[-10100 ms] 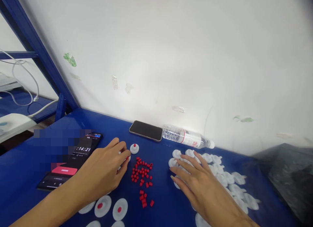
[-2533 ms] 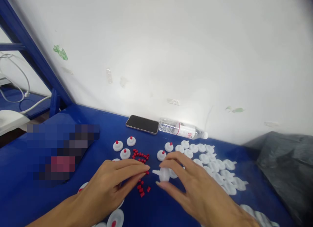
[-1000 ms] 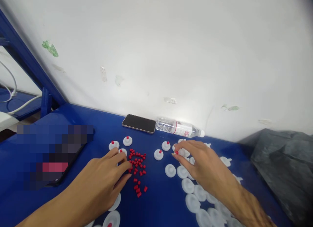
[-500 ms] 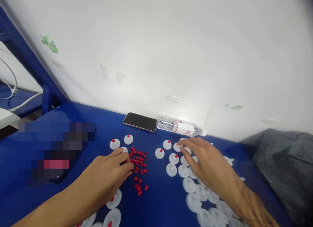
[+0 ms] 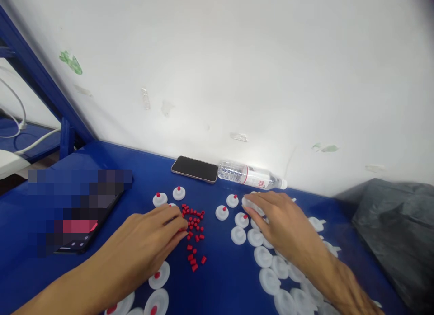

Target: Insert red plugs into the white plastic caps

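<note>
Fingers drawn together on the left hand (image 5: 152, 236), thumb close under the fingertips at the edge of the loose red caps (image 5: 197, 238); a cap may be pinched there, but I can't tell. Over on the right, the right hand (image 5: 281, 220) arches above the white pieces, thumb and forefinger near one, and whether they grip it I can't tell either.

The caps lie scattered in the middle, between the hands. Just to their right sit three capped white discs (image 5: 222, 213), red tips up, with more of the same at the left, both beyond and nearer than the left hand. So those look done! Spreading under and around the right forearm are the bare white discs (image 5: 262, 257), no red showing on any: those seem left to do, and they appear to outnumber the finished ones in view. Part-way along, I'd judge, with a good many caps loose.

Further out on the blue tabletop (image 5: 217, 279), a phone (image 5: 195, 169) lies end to end with a bottle (image 5: 252, 175) along the wall (image 5: 217, 71); a second phone (image 5: 73, 246), partly blurred out, is at the left, a dark bag (image 5: 393, 242) far right.
</note>
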The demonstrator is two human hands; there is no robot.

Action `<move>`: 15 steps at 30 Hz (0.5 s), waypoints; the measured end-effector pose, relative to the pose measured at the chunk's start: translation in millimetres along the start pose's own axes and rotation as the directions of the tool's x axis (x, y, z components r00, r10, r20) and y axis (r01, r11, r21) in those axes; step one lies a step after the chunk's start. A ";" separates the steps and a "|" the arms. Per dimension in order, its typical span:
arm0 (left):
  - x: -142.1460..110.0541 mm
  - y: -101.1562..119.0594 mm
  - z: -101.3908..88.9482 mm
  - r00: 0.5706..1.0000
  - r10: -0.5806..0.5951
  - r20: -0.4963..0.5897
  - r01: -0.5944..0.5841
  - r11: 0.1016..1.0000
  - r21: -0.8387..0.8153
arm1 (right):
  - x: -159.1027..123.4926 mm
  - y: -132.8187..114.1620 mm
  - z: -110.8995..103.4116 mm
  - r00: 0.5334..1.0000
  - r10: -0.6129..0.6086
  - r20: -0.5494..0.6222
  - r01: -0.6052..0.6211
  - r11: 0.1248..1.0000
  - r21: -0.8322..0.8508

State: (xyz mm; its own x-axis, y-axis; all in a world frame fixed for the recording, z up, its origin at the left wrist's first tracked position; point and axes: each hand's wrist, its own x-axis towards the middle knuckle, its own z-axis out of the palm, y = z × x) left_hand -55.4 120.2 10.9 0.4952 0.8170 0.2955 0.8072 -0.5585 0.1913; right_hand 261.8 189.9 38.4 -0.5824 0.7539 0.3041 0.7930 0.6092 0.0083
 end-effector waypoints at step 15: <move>12.8 24.5 -11.2 0.946 -0.213 -0.244 0.027 0.803 -0.595 | -13.3 -66.4 -21.3 0.970 -0.159 -0.185 0.221 0.895 0.387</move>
State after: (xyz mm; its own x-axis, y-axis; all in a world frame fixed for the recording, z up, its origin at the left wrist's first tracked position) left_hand -32.9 115.4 29.9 0.2180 0.8568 0.4673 0.4705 -0.5118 0.7189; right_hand 220.7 134.2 54.0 -0.6579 0.5885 0.4700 0.5122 0.8071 -0.2937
